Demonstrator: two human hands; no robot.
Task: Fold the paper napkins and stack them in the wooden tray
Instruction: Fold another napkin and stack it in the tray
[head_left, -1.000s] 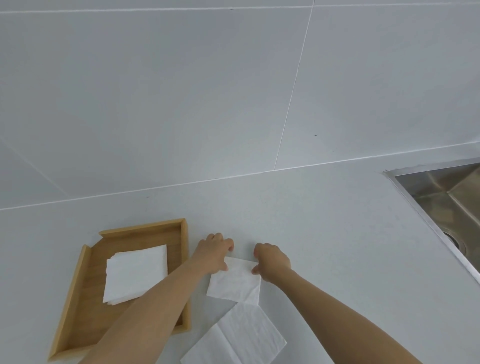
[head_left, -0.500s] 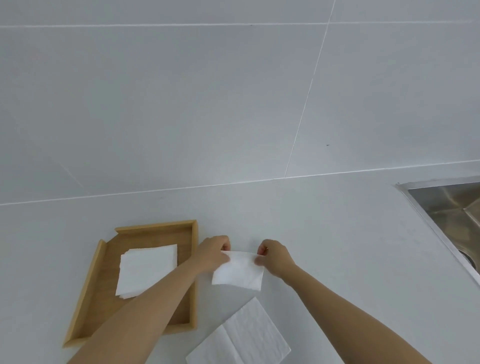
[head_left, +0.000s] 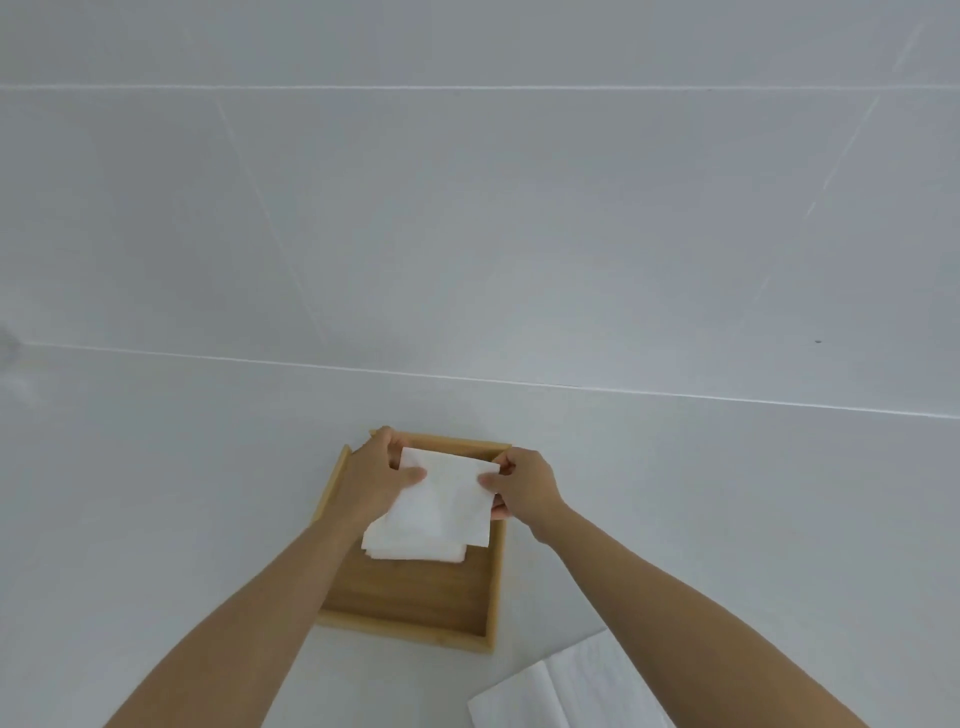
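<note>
- The left hand (head_left: 375, 475) grips the left edge of a folded napkin (head_left: 447, 486), with the thumb on top of the paper and the other fingers under it.
- The right hand (head_left: 524, 486) pinches the right edge of the same napkin between thumb and fingers.
- The folded napkin is held over the far half of the wooden tray (head_left: 415, 597), just above a stack of napkins (head_left: 415, 548) that lies in the tray. I cannot tell if it already touches the stack.
- The tray stands on the white surface (head_left: 156, 519), not far from its back edge where the tiled wall (head_left: 467, 208) begins. The near half of the tray floor is bare wood.
- An unfolded napkin (head_left: 561, 691) lies flat on the surface to the right of the near right corner of the tray, partly hidden under the right forearm.
</note>
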